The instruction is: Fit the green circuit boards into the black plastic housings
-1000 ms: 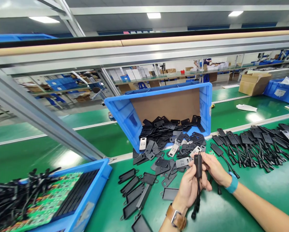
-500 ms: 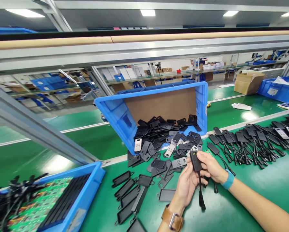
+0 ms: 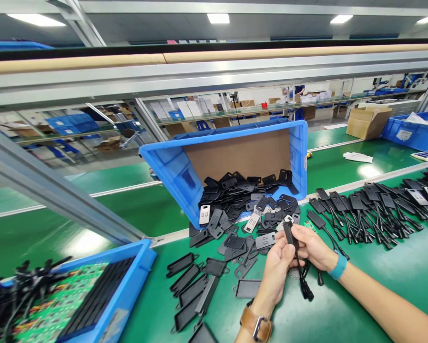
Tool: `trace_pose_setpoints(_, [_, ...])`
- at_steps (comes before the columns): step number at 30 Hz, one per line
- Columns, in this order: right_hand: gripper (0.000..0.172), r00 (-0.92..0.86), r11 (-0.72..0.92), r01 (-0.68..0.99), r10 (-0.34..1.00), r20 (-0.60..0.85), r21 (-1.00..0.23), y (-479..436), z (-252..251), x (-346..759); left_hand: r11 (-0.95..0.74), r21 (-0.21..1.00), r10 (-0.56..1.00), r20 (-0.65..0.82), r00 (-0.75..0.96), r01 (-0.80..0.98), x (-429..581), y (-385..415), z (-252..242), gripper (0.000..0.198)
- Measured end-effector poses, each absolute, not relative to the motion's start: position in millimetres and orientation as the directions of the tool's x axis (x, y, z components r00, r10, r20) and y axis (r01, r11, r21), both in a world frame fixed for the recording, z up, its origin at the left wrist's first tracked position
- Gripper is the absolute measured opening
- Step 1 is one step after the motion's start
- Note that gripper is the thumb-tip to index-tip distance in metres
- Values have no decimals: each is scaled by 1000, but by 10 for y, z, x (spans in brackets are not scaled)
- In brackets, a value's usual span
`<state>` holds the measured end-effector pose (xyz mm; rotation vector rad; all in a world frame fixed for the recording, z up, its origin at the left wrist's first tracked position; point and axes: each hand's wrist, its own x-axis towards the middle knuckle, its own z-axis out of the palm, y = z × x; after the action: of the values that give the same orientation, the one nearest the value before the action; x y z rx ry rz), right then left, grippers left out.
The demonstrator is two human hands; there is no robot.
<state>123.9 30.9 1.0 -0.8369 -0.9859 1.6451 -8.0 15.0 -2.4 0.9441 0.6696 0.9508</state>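
No brand, label or legible writing can be made out on any item; a pale sticker on the far blue bin (image 3: pixel 410 131) is too small to be read.

A small black module (image 3: pixel 289 233) with a trailing black cable (image 3: pixel 301 276) is held between both hands above the green table (image 3: pixel 360 295). The left hand (image 3: pixel 276 271) is closed around its lower part, with a brown-strapped watch (image 3: pixel 256 325) worn at the wrist. The right hand (image 3: pixel 312 247) is pinched on the upper end by thumb and fingertips, and a blue wristband (image 3: pixel 339 265) is worn on that wrist. The cable's plug end hangs just below the hands, close to the table surface.

Directly behind the hands, a blue crate (image 3: pixel 185 176) is tipped on its side, lined with brown cardboard, and a heap of black plastic covers (image 3: pixel 246 205) is spilled from it onto the table; a few pale grey ones are mixed in. Open black shells (image 3: pixel 188 281) are laid out to the left of the hands. To the right, a row of finished modules with cables (image 3: pixel 371 214) is spread along the table. At lower left, a second blue tray (image 3: pixel 135 281) is filled with green circuit boards (image 3: pixel 56 305) and black cables. A slanted metal frame (image 3: pixel 56 190) crosses the left of the view. A cardboard box (image 3: pixel 366 123) and white gloves (image 3: pixel 357 157) are seen farther back.
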Motion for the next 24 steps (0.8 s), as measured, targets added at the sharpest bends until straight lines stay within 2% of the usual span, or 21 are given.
trace_pose_setpoints(3, [42, -90, 5, -408, 995, 46, -913, 376, 99, 1387, 159, 934, 946, -52, 320, -319, -91, 168, -28, 48])
trace_pose_setpoints(5, [45, 101, 133, -278, 989, 109, -951, 461, 145, 1615, 44, 969, 986, -3, 167, -241, -128, 203, -49, 43])
trace_pose_setpoints(7, [50, 316, 158, 108, 931, 184, -982, 559, 163, 1926, -76, 992, 997, 78, 11, -105, -193, 252, -76, 35])
trace_pose_setpoints(8, [54, 403, 94, 361, 882, 246, -928, 605, 161, 2095, -133, 991, 990, 132, -56, -14, -234, 279, -86, 31])
trace_pose_setpoints(9, [56, 445, -14, 586, 841, 307, -810, 644, 151, 2259, -189, 978, 974, 198, -110, 89, -276, 307, -94, 27])
trace_pose_setpoints(11, [53, 496, -162, 725, 797, 344, -670, 698, 115, 2544, -291, 907, 923, 350, -160, 306, -356, 359, -103, 20])
trace_pose_setpoints(13, [52, 546, -268, 745, 771, 328, -611, 718, 69, 2745, -368, 793, 869, 479, -124, 485, -416, 400, -116, 18])
trace_pose_setpoints(15, [52, 586, -363, 753, 749, 309, -549, 717, 24, 2865, -410, 688, 843, 536, -38, 598, -445, 427, -147, 22])
trace_pose_setpoints(20, [48, 612, -480, 773, 737, 288, -414, 711, -48, 2945, -414, 516, 857, 498, 131, 750, -435, 427, -272, 36])
trace_pose_setpoints(24, [42, 617, -520, 782, 727, 303, -343, 702, -52, 2882, -418, 428, 860, 470, 198, 801, -435, 404, -292, 38])
